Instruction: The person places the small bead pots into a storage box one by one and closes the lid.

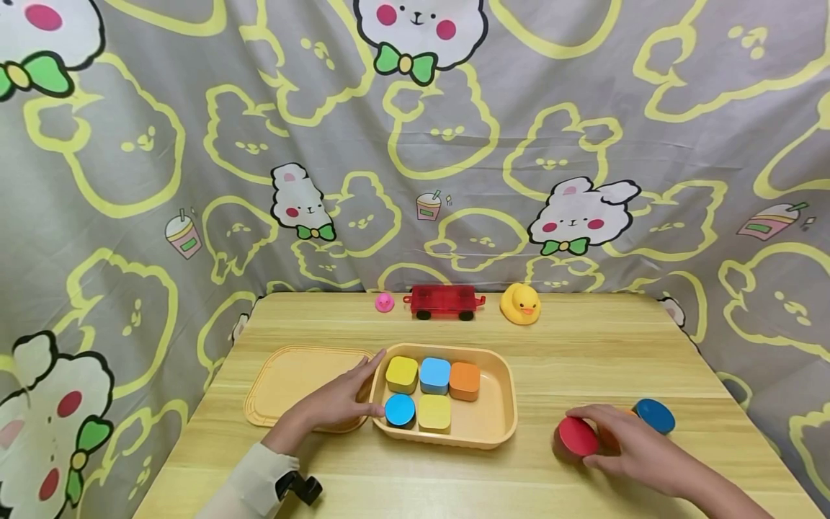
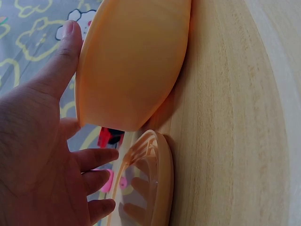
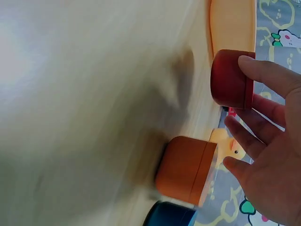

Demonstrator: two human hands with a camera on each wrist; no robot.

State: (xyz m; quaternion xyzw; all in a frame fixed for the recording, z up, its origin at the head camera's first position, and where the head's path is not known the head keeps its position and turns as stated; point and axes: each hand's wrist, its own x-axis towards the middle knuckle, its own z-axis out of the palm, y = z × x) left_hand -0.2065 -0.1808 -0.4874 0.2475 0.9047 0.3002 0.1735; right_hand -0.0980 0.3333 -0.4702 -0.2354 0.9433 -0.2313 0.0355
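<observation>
A peach tray (image 1: 512,404) (image 2: 131,61) in the middle of the wooden table holds yellow, blue and orange square blocks, plus a blue round block (image 1: 399,409) and a yellow square one. My left hand (image 1: 337,400) (image 2: 37,155) rests over the flat peach lid (image 1: 285,375) (image 2: 160,179), with straight fingers touching the tray's left wall. At the right, my right hand (image 1: 635,447) (image 3: 273,155) holds a red round block (image 1: 576,437) (image 3: 228,77) between thumb and fingers. An orange block (image 3: 183,167) sits under that palm, and a dark blue round block (image 1: 655,416) (image 3: 171,214) lies beside it.
Along the table's far edge stand a small pink duck (image 1: 384,303), a red toy wagon (image 1: 445,300) and a yellow rubber duck (image 1: 520,303). A grey cartoon-print cloth hangs behind and around the table. The table's right edge runs close to the blue block.
</observation>
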